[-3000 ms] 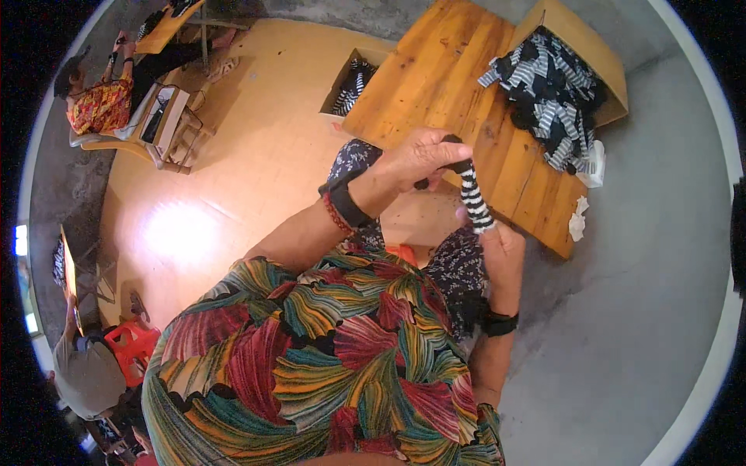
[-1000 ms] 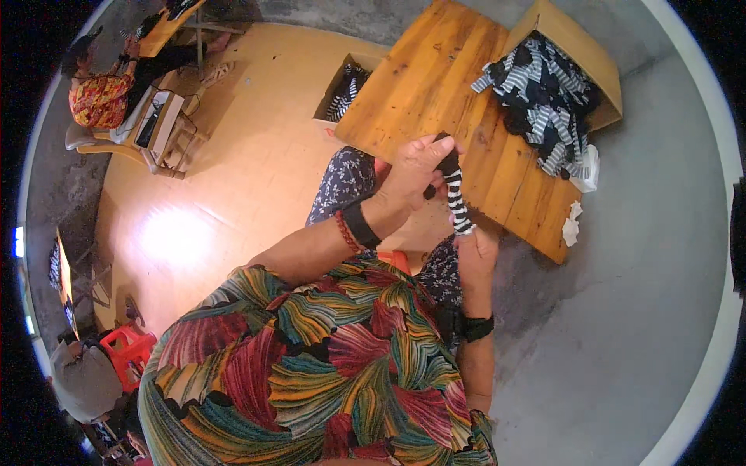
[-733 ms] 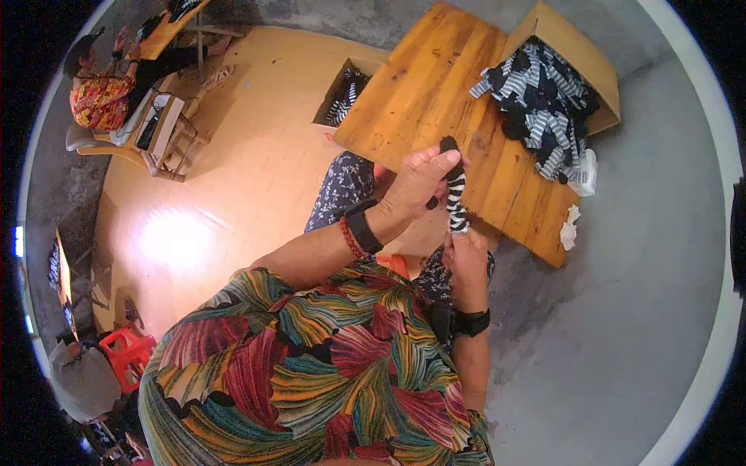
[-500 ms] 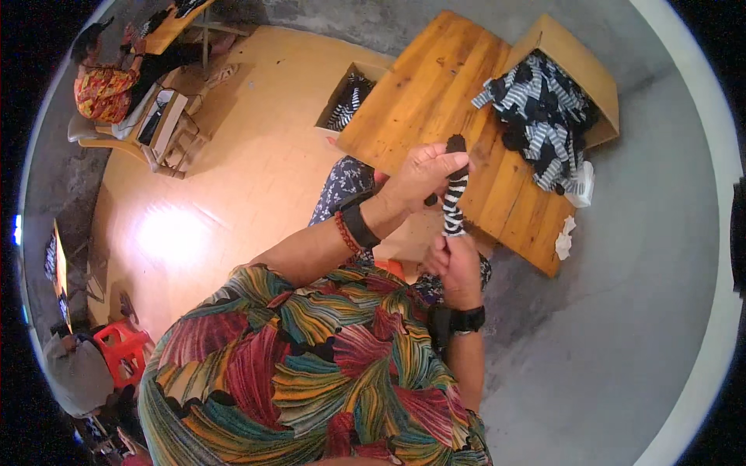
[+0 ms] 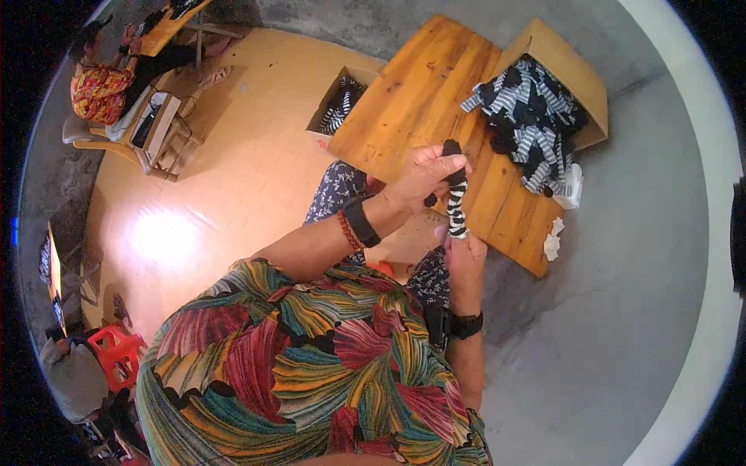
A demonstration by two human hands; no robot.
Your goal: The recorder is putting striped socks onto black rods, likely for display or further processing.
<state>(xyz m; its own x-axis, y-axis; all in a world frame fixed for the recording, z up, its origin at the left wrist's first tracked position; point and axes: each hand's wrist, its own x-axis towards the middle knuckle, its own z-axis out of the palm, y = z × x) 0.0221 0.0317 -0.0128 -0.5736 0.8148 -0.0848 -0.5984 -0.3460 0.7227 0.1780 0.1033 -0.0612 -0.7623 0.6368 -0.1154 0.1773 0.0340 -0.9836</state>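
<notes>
While both hands, left hand [image 5: 423, 175] and right hand [image 5: 464, 252], grip one striped sock [image 5: 455, 198], two boxes [image 5: 571, 74] stand by.

Bright, even daylight; glare patch on orange floor [image 5: 167, 237]; fisheye bending, dark vignette at rim.

The floor [image 5: 256, 179] is smooth and yellow, with a bright spot of light [image 5: 159, 237] on it; to the right it is grey concrete [image 5: 622, 311]. A low wooden table [image 5: 435, 101] stands on it. A red stool [image 5: 116, 353] is at lower left.
</notes>
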